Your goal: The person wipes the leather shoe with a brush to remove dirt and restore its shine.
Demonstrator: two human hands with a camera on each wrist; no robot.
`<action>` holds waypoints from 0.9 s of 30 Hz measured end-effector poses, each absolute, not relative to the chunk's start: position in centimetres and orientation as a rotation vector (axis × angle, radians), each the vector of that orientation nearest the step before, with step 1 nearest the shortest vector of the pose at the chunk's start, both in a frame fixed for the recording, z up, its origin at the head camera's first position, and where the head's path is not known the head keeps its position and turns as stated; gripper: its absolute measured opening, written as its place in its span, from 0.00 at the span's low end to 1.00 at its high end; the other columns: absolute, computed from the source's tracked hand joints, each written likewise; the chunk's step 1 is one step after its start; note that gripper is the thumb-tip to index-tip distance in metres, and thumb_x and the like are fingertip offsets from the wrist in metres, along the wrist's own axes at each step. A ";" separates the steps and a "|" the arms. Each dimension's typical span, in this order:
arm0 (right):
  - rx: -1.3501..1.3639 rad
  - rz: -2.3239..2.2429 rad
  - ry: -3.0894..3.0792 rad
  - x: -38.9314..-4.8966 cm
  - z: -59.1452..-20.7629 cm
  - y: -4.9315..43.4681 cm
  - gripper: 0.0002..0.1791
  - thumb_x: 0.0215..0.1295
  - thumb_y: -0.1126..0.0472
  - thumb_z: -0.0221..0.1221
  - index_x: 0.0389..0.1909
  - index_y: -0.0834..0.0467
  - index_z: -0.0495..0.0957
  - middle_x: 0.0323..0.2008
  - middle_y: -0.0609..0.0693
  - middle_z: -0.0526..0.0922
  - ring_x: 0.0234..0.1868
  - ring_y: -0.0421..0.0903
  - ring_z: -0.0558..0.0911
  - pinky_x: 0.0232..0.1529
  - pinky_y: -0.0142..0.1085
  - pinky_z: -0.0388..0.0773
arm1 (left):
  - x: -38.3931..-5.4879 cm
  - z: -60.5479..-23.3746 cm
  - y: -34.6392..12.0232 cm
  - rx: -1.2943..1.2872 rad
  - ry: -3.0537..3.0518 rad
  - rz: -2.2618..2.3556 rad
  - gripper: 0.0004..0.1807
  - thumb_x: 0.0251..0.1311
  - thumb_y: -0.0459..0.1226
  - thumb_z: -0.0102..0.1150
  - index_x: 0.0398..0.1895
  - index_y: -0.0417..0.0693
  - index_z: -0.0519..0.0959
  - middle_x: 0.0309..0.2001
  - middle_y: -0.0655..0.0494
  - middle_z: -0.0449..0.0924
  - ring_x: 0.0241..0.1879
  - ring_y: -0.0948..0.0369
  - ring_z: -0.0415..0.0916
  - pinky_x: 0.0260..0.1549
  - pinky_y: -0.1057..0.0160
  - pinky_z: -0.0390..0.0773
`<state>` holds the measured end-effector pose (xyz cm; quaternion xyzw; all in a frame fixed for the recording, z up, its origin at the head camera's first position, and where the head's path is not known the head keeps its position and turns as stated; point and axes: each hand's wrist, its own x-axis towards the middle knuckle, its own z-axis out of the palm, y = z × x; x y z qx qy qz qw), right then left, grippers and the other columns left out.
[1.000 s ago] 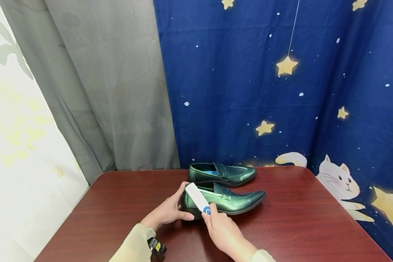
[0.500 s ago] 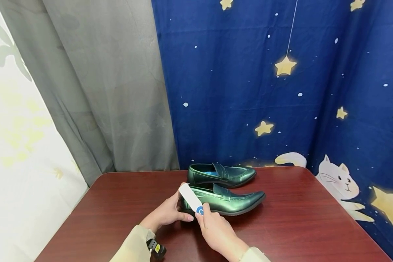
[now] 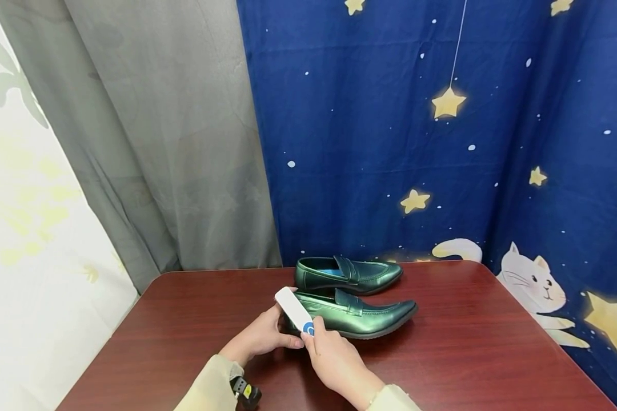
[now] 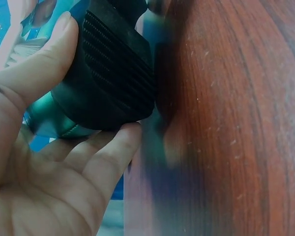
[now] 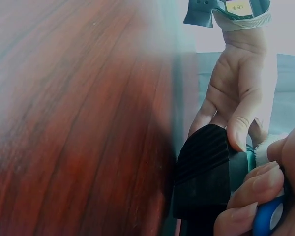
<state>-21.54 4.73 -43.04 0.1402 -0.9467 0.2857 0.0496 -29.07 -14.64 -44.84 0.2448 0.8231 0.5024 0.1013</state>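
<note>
Two dark green loafers lie side by side with toes to the right. My left hand (image 3: 261,335) grips the heel end of the near loafer (image 3: 360,321), thumb on the near side. Its black ridged heel (image 4: 115,73) fills the middle of the left wrist view, the thumb and fingers around it. In my right hand (image 3: 336,359) is a white brush (image 3: 294,308) with a blue part by the fingers, held slanting across the back of that loafer. Pale bristles (image 4: 25,51) face the shoe's side in the left wrist view.
Behind stands the far loafer (image 3: 372,275), close to the table's back edge. The reddish-brown table (image 3: 200,302) extends to both sides. A grey curtain (image 3: 185,142) and a blue starry curtain (image 3: 370,142) hang beyond it. A small black device (image 3: 247,393) is at the left wrist.
My right hand and the brush have shifted left along the near loafer, to the back of its heel end. The left hand and both loafers stay nearly in place.
</note>
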 end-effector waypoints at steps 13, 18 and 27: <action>0.377 0.737 -2.899 -21.3 -43.1 5.5 0.17 0.78 0.44 0.50 0.48 0.54 0.67 0.20 0.49 0.74 0.18 0.48 0.77 0.17 0.42 0.64 | -29.3 -44.7 -14.8 0.704 2.475 1.426 0.61 0.46 0.38 0.81 0.80 0.53 0.49 0.68 0.44 0.71 0.57 0.55 0.76 0.54 0.60 0.77; 0.346 0.767 -2.941 -21.2 -43.1 5.9 0.18 0.78 0.43 0.49 0.51 0.54 0.67 0.21 0.49 0.74 0.20 0.47 0.76 0.19 0.43 0.66 | -29.3 -44.7 -14.8 0.712 2.501 1.389 0.63 0.47 0.40 0.81 0.81 0.54 0.47 0.73 0.44 0.64 0.59 0.54 0.73 0.57 0.53 0.76; 0.325 0.793 -2.966 -21.1 -43.4 6.6 0.17 0.77 0.43 0.50 0.47 0.54 0.67 0.21 0.48 0.72 0.19 0.46 0.73 0.20 0.42 0.65 | -29.3 -44.6 -14.9 0.708 2.494 1.384 0.64 0.49 0.41 0.80 0.82 0.55 0.44 0.76 0.43 0.59 0.63 0.52 0.70 0.59 0.51 0.76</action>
